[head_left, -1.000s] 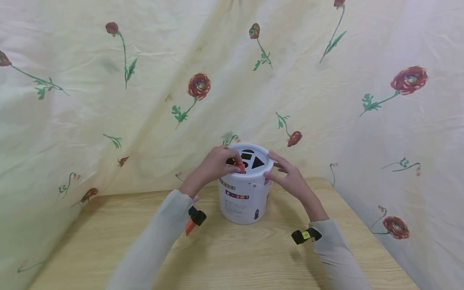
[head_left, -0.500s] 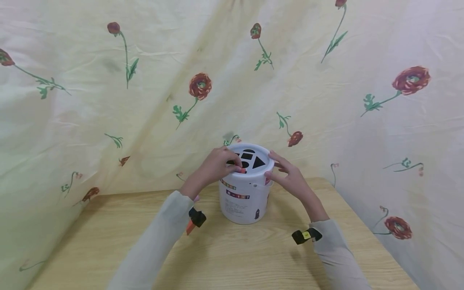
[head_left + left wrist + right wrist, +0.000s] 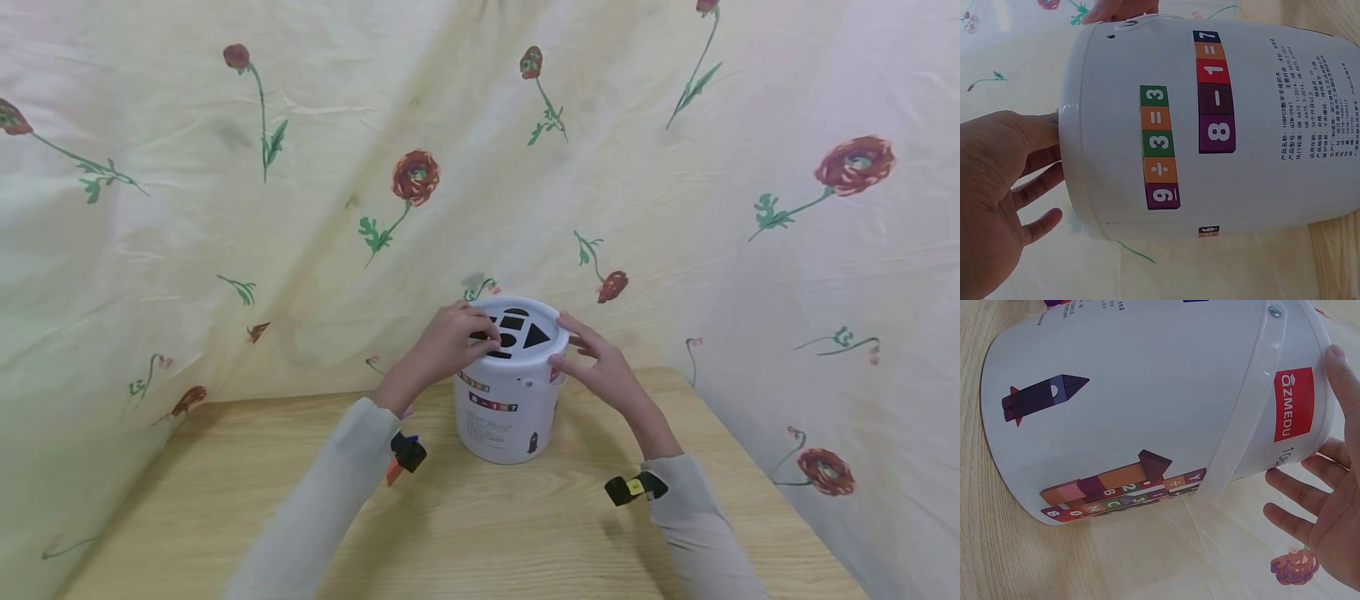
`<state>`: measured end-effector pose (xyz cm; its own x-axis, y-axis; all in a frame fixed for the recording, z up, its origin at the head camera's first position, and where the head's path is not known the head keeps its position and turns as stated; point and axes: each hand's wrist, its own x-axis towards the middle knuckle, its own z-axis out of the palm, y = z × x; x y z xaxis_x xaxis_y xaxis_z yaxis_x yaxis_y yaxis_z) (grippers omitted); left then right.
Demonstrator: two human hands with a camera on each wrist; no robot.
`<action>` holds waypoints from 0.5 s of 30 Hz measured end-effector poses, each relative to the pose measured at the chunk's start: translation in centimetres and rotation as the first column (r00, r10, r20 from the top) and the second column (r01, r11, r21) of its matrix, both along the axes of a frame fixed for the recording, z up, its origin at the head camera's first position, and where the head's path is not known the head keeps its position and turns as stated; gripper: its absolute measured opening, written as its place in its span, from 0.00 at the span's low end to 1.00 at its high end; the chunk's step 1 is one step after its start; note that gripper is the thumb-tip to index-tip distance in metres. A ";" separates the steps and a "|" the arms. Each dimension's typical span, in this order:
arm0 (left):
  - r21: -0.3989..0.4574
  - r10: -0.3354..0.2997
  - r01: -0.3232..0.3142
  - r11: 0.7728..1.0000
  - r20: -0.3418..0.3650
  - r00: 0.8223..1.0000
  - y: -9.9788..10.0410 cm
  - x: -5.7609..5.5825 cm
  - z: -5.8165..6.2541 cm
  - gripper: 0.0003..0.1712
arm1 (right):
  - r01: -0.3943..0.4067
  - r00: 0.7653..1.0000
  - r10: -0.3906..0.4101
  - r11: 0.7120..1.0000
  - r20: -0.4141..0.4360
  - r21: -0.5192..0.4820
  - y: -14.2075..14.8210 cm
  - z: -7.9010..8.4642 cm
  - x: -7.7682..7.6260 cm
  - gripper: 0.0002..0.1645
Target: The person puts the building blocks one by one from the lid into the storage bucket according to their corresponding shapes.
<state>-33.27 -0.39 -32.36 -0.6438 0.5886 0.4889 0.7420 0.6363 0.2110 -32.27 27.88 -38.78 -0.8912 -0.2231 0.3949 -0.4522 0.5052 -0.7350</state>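
A white lidded bucket [image 3: 502, 429] stands upright on the table, printed with coloured number blocks. Shaped black holes, among them a triangle [image 3: 535, 337] and a circle, open in its lid. Over the lid's left side, my left hand [image 3: 453, 340] has its fingers loosely bent beside the narrow front slot [image 3: 499, 356]; no block shows in them. In the left wrist view its upper fingertips are hidden behind the bucket's edge. My right hand [image 3: 603, 371] is spread at the right rim, thumb and fingers touching it. The right wrist view shows the thumb [image 3: 1340, 365] on the rim.
A red-orange piece [image 3: 393, 473] lies on the wooden table [image 3: 517, 525], partly behind the left wrist, with bits of blue and pink near it. The bucket's white handle [image 3: 1250, 400] hangs down its side. A flowered cloth [image 3: 315, 217] rises behind.
The red-orange block pinched by my left hand has gone down through the front slot, out of sight. The left fingers have loosened slightly over the lid. My right hand stays at the rim.
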 end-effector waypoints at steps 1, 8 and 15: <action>0.001 0.003 -0.003 1.000 0.000 1.000 0.0 0.0 0.0 0.06 | 0.000 1.000 0.000 1.000 0.001 -0.001 0.0 0.0 0.0 0.44; 0.035 0.043 -0.042 0.999 -0.034 0.999 -0.7 0.3 0.1 0.06 | -0.001 1.000 0.001 1.000 0.013 -0.001 0.0 0.1 0.1 0.45; 0.113 0.094 -0.092 0.989 -0.007 0.996 -2.2 0.5 -0.3 0.06 | -0.007 1.000 0.007 1.000 0.006 -0.004 0.0 0.1 0.1 0.45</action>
